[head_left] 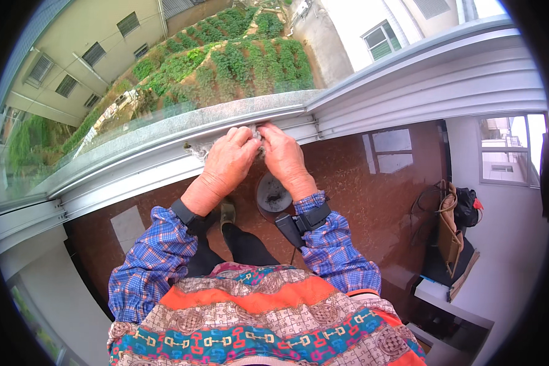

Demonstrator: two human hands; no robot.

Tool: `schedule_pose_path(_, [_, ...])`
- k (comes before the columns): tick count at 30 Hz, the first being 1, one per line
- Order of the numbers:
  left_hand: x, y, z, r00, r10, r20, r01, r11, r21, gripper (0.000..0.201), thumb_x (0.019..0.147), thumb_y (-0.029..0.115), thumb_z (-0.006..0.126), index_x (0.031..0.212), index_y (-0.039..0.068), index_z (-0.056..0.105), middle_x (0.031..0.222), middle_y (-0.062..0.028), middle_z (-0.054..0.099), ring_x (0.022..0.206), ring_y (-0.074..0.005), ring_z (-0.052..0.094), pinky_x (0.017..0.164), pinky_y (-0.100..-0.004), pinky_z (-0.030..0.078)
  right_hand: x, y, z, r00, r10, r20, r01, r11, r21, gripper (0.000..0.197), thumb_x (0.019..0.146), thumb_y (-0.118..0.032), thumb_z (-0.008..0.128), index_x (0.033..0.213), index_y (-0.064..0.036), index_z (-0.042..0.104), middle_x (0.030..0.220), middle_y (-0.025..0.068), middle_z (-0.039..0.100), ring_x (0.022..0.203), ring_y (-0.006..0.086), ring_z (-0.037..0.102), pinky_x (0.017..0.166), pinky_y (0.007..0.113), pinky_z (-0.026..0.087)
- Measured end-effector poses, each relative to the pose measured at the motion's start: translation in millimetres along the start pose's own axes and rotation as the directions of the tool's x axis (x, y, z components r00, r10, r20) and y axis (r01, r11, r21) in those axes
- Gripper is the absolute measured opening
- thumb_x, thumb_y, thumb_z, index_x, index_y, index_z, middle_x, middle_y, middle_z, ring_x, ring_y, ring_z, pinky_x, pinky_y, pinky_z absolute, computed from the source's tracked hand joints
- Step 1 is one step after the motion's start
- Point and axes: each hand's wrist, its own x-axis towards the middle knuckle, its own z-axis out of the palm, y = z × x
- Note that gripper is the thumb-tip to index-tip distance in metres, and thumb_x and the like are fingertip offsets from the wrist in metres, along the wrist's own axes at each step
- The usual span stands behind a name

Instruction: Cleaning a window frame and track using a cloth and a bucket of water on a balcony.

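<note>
Both of my hands are at the white window frame (128, 179), side by side over its sliding track. A crumpled greyish-white rag (199, 150) lies along the track, partly hidden behind my fingers. My left hand (230, 157) has its fingers curled down on the rag. My right hand (282, 154) is close beside it, thumb and fingers closed on the end of the rag between the two hands. The fingertips are partly hidden against the frame.
Below my hands a round basin (273, 194) with dark bits in it stands on the reddish-brown floor (348, 201). Window glass (183, 97) rises at the left. At the right, a brown bag (450, 235) and a black bag (465, 207) rest by the wall.
</note>
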Motion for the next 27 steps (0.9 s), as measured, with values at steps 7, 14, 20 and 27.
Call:
schedule_pose_path(7, [-19, -10, -20, 0.999, -0.035, -0.033, 0.035, 0.999, 0.011, 0.028, 0.079, 0.010, 0.075, 0.105, 0.010, 0.069, 0.101, -0.0078, 0.058, 0.096, -0.0300, 0.060, 0.078, -0.0424, 0.052, -4, 16, -35, 0.997, 0.069, 0.040, -0.050, 0.930, -0.365, 0.036, 0.095, -0.023, 0.059, 0.129, -0.0095, 0.061, 0.139, 0.0071, 0.059, 0.093, 0.0401, 0.071, 0.080, 0.053, 0.057])
schedule_pose_path(14, [17, 14, 21, 0.999, 0.050, 0.022, -0.050, 0.999, 0.007, 0.019, 0.082, 0.013, 0.071, 0.101, 0.010, 0.068, 0.099, -0.0072, 0.058, 0.095, -0.0293, 0.059, 0.076, -0.0417, 0.050, 15, 42, -40, 0.977, 0.211, -0.017, -0.195, 0.863, -0.467, 0.033, 0.094, -0.018, 0.059, 0.123, -0.0040, 0.062, 0.145, 0.0133, 0.055, 0.100, 0.0427, 0.070, 0.084, 0.054, 0.056])
schedule_pose_path(20, [-3, -3, 11, 0.999, -0.005, -0.044, 0.002, 0.996, -0.086, 0.019, 0.082, 0.011, 0.073, 0.101, 0.009, 0.070, 0.100, -0.0075, 0.059, 0.095, -0.0296, 0.059, 0.077, -0.0415, 0.051, -2, 4, -19, 0.994, 0.100, 0.040, -0.083, 0.948, -0.307, 0.034, 0.092, -0.014, 0.061, 0.125, -0.0079, 0.061, 0.141, 0.0123, 0.058, 0.096, 0.0426, 0.070, 0.084, 0.052, 0.057])
schedule_pose_path(27, [13, 6, 12, 1.000, 0.007, 0.025, -0.006, 0.999, -0.049, 0.028, 0.078, 0.014, 0.078, 0.104, 0.009, 0.068, 0.102, -0.0081, 0.058, 0.097, -0.0309, 0.059, 0.079, -0.0422, 0.051, 18, 35, -60, 0.965, 0.237, 0.110, -0.146, 0.839, -0.525, 0.040, 0.095, -0.015, 0.056, 0.133, -0.0034, 0.057, 0.146, 0.0137, 0.055, 0.098, 0.0418, 0.071, 0.085, 0.053, 0.057])
